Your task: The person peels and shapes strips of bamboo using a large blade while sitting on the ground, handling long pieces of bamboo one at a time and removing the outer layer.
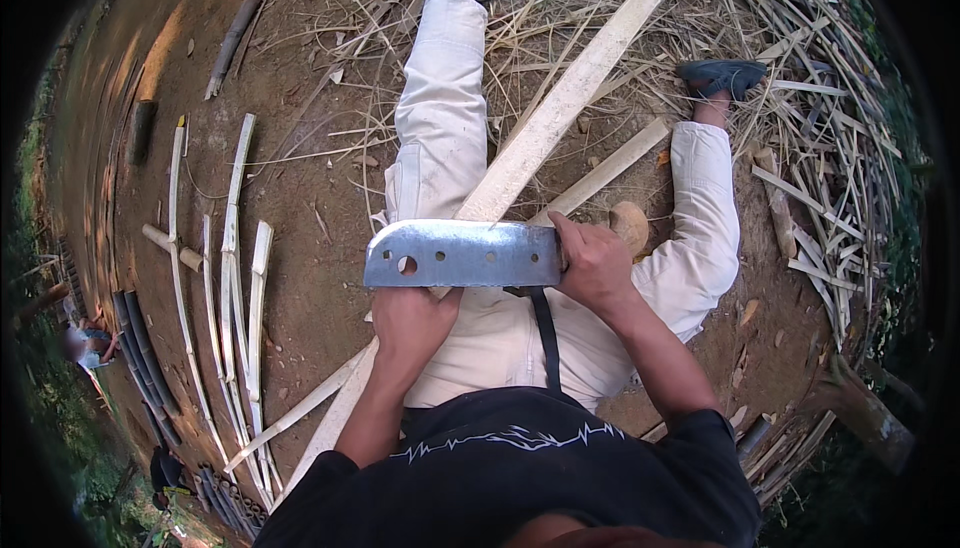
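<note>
A broad steel cleaver [462,266] with several holes lies crosswise over my lap. My right hand [597,263] is closed at its right end, where a rounded wooden end [630,227] shows just past the knuckles. Under the blade's left part, my left hand [412,326] is closed around a long pale bamboo strip [560,113]; the blade hides most of its fingers. The strip runs from the far right, between my spread legs, beneath the blade and out past my left forearm. A second, shorter bamboo piece [610,173] lies behind the blade.
Several split bamboo lengths [230,278] lie on the ground to my left, with dark poles [145,353] beyond. Thin shavings [550,18] cover the dirt ahead. A heap of bamboo scraps [825,158] borders the right side. At the far left edge is another person [95,346].
</note>
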